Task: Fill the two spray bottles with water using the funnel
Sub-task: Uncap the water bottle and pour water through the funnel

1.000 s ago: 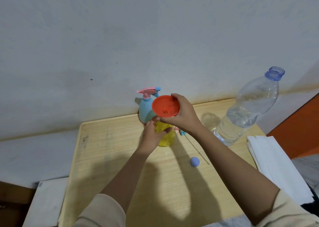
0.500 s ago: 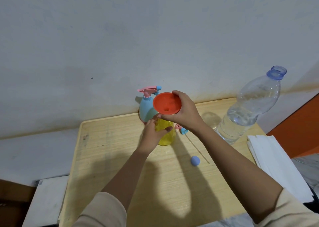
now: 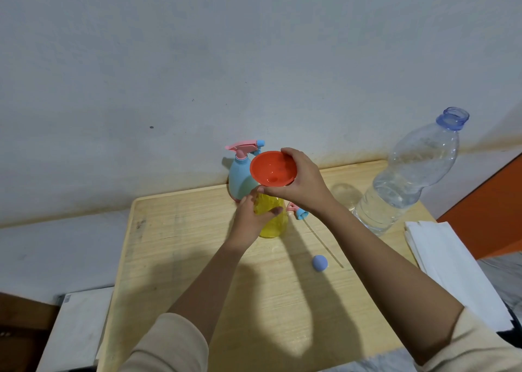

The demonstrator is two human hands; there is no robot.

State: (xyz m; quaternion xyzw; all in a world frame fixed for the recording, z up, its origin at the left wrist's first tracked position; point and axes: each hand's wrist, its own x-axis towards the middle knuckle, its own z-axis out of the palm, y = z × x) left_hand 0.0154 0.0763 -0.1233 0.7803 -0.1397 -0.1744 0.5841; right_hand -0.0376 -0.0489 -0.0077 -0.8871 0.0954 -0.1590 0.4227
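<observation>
My right hand (image 3: 303, 185) grips the red funnel (image 3: 273, 168) by its rim, directly over the neck of the yellow spray bottle (image 3: 272, 219). The yellow bottle stands upright near the table's back edge, and my left hand (image 3: 251, 216) is wrapped around its body. Behind it stands the blue spray bottle (image 3: 238, 182) with its pink trigger head on. The yellow bottle's removed spray head (image 3: 299, 212) lies to the right, its thin tube trailing across the table. A large clear water bottle (image 3: 406, 179), uncapped and about half full, stands at the right.
The wooden table (image 3: 197, 272) meets a grey wall at the back. A small blue cap (image 3: 320, 263) lies right of centre. A stack of white paper (image 3: 446, 264) lies off the table's right edge, and a white box (image 3: 76, 329) sits low at the left.
The funnel and both hands have stayed almost in place over the yellow bottle. The view has shifted slightly.
</observation>
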